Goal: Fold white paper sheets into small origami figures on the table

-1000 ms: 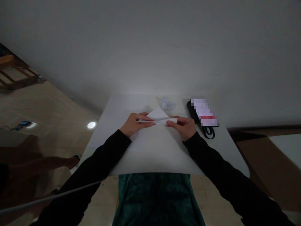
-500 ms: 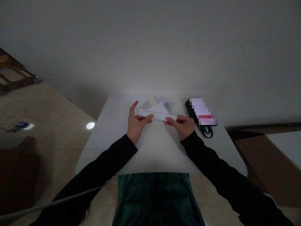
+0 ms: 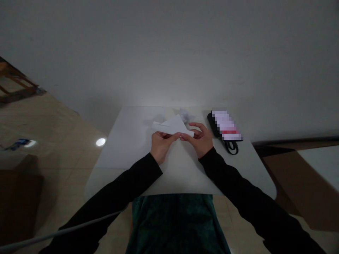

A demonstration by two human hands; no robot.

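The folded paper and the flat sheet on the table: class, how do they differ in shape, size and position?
The folded paper has a pointed shape; the flat sheet lies spread out. The folded paper looks smaller than the flat sheet. The left hand and right hand hold the folded paper, while the flat sheet rests on the table. Both look white.

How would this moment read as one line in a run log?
left hand: pinching folded white paper | right hand: pinching same paper | beyond paper: crumpled white piece | table, right: black item with looped strap
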